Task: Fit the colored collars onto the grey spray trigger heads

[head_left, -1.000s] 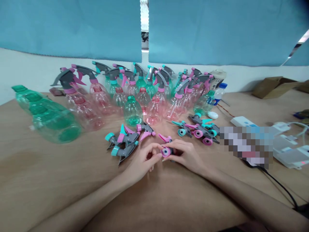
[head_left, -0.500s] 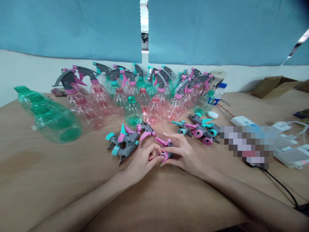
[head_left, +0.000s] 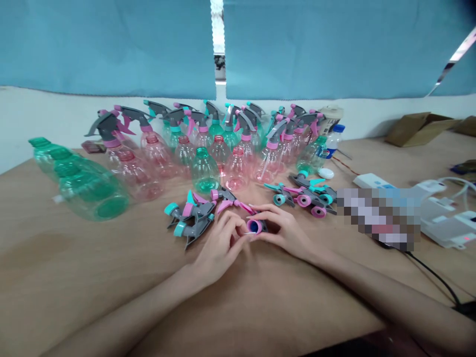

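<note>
Plainly, the right hand [head_left: 289, 233] holds a round-collared plastic spray head [head_left: 256, 226].

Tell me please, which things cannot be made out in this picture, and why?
In the head view, the only one:
- Pink-collared spray head: grey body mostly hidden by the right hand's grip.
- Pale sliver at the left hand's grip: too small to identify.
- Rear spray bottles: lower parts blocked by front bottles.
- Pixelated thing: masked by blocks.
- Dark item: cut off by the right edge.
</note>
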{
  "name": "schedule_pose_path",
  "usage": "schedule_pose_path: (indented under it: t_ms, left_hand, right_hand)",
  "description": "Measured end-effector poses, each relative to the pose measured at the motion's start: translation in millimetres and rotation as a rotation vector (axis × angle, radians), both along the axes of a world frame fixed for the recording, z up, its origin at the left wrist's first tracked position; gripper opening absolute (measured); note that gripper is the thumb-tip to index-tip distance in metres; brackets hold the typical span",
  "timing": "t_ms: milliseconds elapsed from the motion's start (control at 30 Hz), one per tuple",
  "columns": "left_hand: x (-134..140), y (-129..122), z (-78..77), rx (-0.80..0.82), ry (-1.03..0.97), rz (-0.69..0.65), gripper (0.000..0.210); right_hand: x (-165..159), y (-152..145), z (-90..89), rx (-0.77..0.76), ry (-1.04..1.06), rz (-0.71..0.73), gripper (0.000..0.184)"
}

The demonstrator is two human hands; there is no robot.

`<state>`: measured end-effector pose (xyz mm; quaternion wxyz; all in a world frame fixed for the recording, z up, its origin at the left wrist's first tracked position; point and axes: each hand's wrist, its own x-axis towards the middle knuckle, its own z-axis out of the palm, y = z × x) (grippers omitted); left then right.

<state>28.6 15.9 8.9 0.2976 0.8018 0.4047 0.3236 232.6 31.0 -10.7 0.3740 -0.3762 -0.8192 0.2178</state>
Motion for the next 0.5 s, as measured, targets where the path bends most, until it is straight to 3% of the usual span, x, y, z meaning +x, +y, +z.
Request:
schedule_pose_path:
  t_ms: [133, 500]
  left_hand:
    - [0.5, -5.5, 1.5, 0.07, -0.11, 0.106, 0.013]
    - [-0.3, -11.0, -6.5, 0.077, -0.26, 0.167, 0.01]
  right_hand:
    - [-1.0, -2.9, 2.8, -0.023, 0.012, 0.025, 0.032]
    - [-3.3, -6.6, 5.4, -0.106, 0.122, 0.013, 0.03]
